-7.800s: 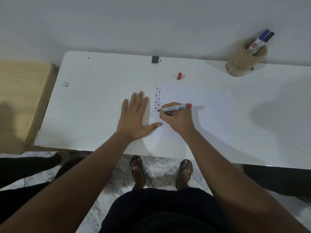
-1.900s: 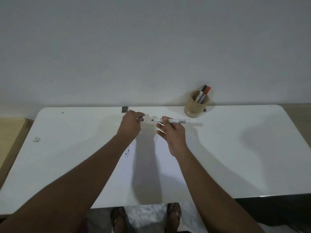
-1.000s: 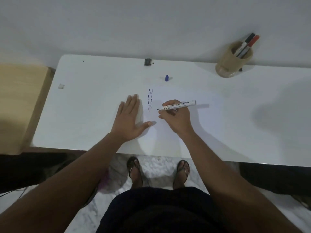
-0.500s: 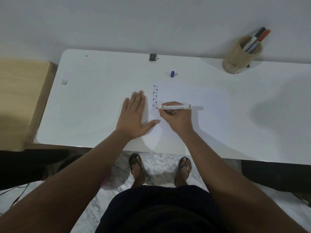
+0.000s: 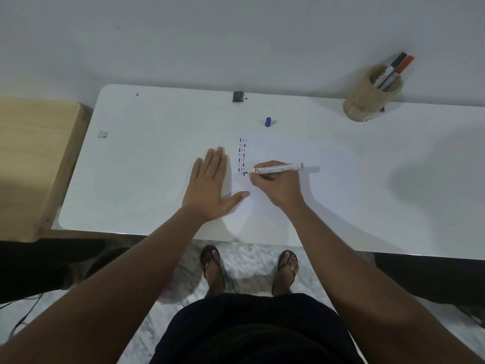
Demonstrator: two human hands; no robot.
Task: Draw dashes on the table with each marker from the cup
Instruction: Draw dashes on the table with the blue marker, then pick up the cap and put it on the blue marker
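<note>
wooden bench [image 5: 31, 158] at far left, cut off by the frame edge. small pale scrap [image 5: 102, 134] on the white table [image 5: 157, 179], too small to identify. left hand [image 5: 210, 185] flat on the table, fingers spread, holding nothing. just right of it, two columns of dashes [image 5: 242, 157], blue and reddish, colours hard to separate. right hand [image 5: 275, 183] closed around a white marker [image 5: 278, 168], tip down at the bottom of the dashes, barrel pointing right; fingers hide its underside. blue cap [image 5: 268, 121] standing apart beyond the dashes. small black object [image 5: 238, 96] at the far edge, unclear. wooden cup [image 5: 372, 94] at far right, two markers [image 5: 393, 70] inside, black-capped and red-capped, lower halves hidden.
</note>
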